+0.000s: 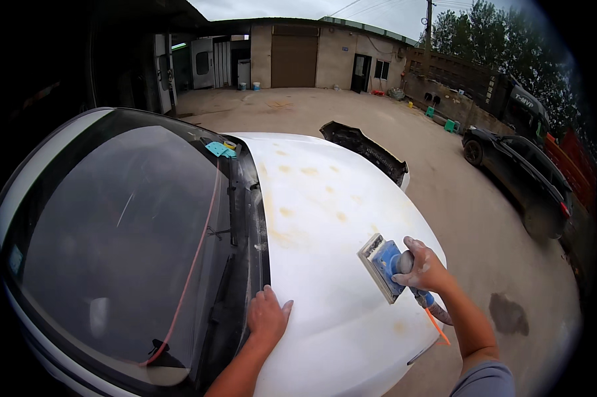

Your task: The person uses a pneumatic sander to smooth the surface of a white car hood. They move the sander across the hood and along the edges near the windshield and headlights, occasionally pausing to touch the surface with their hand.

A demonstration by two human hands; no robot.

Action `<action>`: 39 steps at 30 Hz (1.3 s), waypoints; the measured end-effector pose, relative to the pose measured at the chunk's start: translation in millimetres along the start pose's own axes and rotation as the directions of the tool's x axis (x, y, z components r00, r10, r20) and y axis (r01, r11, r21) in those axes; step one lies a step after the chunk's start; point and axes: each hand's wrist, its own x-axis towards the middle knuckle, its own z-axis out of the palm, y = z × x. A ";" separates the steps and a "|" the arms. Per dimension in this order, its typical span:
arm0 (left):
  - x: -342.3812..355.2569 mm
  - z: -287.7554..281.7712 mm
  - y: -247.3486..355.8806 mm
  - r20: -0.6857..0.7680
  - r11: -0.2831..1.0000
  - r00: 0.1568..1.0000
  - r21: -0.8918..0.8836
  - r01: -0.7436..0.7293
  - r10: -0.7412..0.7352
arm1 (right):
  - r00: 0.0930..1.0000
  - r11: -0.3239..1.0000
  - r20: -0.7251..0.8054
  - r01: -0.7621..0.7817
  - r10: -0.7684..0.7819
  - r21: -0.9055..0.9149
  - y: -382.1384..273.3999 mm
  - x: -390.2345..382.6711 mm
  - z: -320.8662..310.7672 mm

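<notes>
My right hand [420, 268] grips the rounded top of a blue rectangular sander [384, 266], held on the right part of a white car hood [325, 238] with scattered yellowish patches; a grey hose and an orange line hang from the tool. My left hand [269, 313] rests on the hood's rear edge beside the windshield [107, 231], fingers slightly bent and thumb apart, holding nothing. Light-blue pads [218, 149] with a yellow roll lie at the far corner by the windshield. A thin red line runs across the glass.
A detached dark car part [364, 147] sits beyond the hood's front. A black car [520, 175] stands at right by a wall, with green stools [449, 126] and a dark truck. A concrete yard [259, 112] stretches to a low building [292, 56] with doors and buckets.
</notes>
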 end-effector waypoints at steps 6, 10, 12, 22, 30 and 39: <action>53.0 72.9 114.5 0.367 0.912 0.889 0.193 -0.361 0.274 | 0.851 0.942 -0.409 -0.329 0.329 0.072 212.4 -156.5 -44.3; 233.2 178.8 167.5 0.327 0.897 0.903 0.245 -0.367 0.280 | 0.661 0.764 -0.415 -0.628 0.625 0.149 354.6 -165.9 -39.3; 306.8 210.2 166.7 0.292 0.902 0.927 0.288 -0.321 0.237 | 0.606 0.711 -0.427 -0.690 0.671 0.137 424.4 -189.2 -2.8; 595.0 334.5 139.6 0.148 0.931 0.989 0.359 -0.065 0.012 | 0.198 0.313 -0.314 -0.873 0.929 0.374 624.8 -455.1 226.0; 556.5 350.1 180.2 0.147 0.942 0.982 0.297 -0.159 0.119 | -0.229 -0.162 -0.121 -0.899 0.966 0.407 533.3 -493.8 255.2; 271.2 231.8 255.9 0.167 0.929 0.976 0.319 -0.189 0.141 | -0.269 -0.150 -0.110 -0.782 0.957 0.605 487.4 -656.3 237.7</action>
